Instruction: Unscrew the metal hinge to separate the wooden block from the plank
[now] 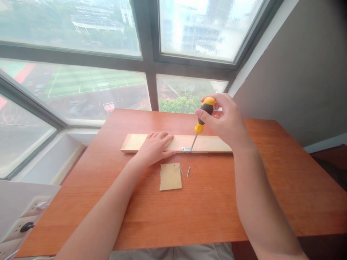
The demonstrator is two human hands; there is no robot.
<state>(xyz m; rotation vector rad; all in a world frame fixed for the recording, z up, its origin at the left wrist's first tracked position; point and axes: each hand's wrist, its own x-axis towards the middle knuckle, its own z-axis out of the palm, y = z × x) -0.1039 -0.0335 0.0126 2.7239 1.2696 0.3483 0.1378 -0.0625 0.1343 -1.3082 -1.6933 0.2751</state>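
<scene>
My right hand (pixel 226 112) grips a yellow and black screwdriver (pixel 207 108) by its handle. Its shaft leans, with the tip down at the right end of a small metal hinge (pixel 186 149). That hinge sits at the front edge of a long pale wooden board (pixel 206 142). My left hand (pixel 155 146) lies flat on the board, left of the hinge, its thumb along the front edge. Closer to me are a square piece of tan board (pixel 170 177) with small holes near its top edge, a screw (pixel 188 171), and another screw (pixel 181 169) touching the square's right side.
All of this rests on a reddish-brown wooden table (pixel 211 209). Large windows (pixel 195 29) stand behind and to the left, with a grey wall (pixel 298 79) at the right. Wall sockets with a black plug (pixel 27 226) are at the lower left.
</scene>
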